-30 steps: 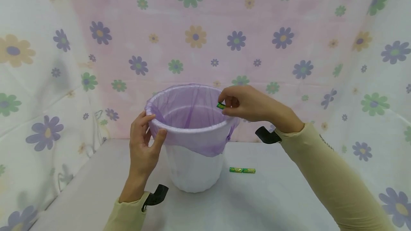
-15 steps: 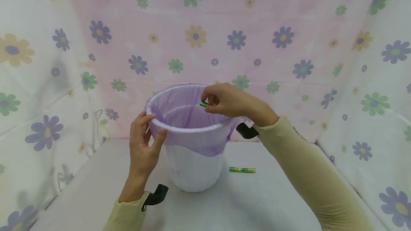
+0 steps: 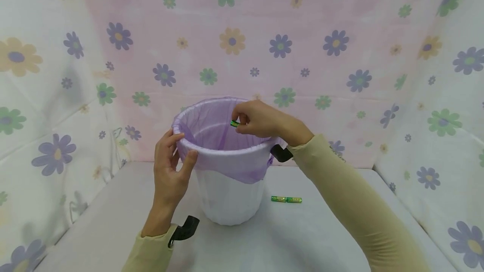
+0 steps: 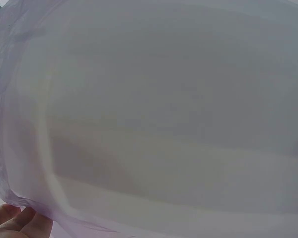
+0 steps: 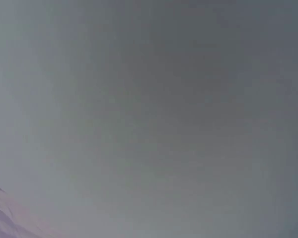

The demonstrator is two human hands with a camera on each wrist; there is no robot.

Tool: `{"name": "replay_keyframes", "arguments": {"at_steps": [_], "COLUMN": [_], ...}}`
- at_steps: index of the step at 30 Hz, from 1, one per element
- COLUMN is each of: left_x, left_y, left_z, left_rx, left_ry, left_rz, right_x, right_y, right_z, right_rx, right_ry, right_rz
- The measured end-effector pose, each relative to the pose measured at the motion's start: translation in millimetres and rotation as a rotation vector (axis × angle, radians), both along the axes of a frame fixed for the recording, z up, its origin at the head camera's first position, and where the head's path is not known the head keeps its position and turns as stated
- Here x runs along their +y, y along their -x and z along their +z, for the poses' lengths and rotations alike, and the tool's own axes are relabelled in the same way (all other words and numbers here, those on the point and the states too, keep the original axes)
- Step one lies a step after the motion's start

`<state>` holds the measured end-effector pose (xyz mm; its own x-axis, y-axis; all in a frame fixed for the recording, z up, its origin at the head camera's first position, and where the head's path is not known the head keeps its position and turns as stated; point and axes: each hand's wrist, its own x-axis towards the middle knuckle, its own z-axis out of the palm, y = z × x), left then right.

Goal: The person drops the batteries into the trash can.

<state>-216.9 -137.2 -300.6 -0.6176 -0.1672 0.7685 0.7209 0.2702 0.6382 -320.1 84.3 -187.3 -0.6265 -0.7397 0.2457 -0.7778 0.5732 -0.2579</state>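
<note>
A white trash can (image 3: 228,200) stands upright on the table, with a thin purple bag (image 3: 238,170) lining it and folded down over its rim. My left hand (image 3: 171,179) grips the rim on the left side, fingertips on the top edge and thumb against the outside. Over the opening, my right hand (image 3: 261,119) pinches a small green battery (image 3: 235,124) between thumb and fingers, partly hidden by them. In the left wrist view, fingertips of the left hand (image 4: 22,223) show at the bag's lower edge. The right wrist view shows only a blurred grey surface and a bit of purple bag (image 5: 7,215).
Two more green-and-gold batteries (image 3: 279,199) lie end to end on the white table (image 3: 317,230), right of the can. A flower-print cloth (image 3: 317,20) encloses the back and both sides. A black mount sits on each wrist.
My right hand has carried the battery leftward, from near the can's right rim to over the opening. The left hand keeps its hold on the rim.
</note>
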Motion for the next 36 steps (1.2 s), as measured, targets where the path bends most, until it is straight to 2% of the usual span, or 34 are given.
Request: {"name": "replay_keyframes", "arguments": {"at_steps": [3, 10, 14, 27, 36], "left_x": [-1.3, -5.7, -9.2, -9.0, -9.0], "left_y": [4.2, 11.9, 17.0, 17.0, 16.7], "left_z": [-3.1, -10.3, -15.7, -15.0, -14.5], "left_rx": [-0.001, -0.016, -0.016, -0.015, -0.009], "left_ry": [0.003, 0.002, -0.001, -0.004, -0.002], "left_rz": [0.006, 0.008, 0.002, -0.007, -0.007], "right_x": [-4, -10, -11, -11, -9], "right_y": [1.4, 4.1, 3.6, 3.7, 3.0], "right_z": [-2.8, -11.0, -12.3, -12.0, -11.4], "right_rx": [-0.013, 0.028, 0.035, -0.013, -0.012], "right_ry": [-0.016, -0.100, -0.106, -0.081, -0.061], "right_rz": [-0.003, -0.042, -0.042, -0.048, -0.038]}}
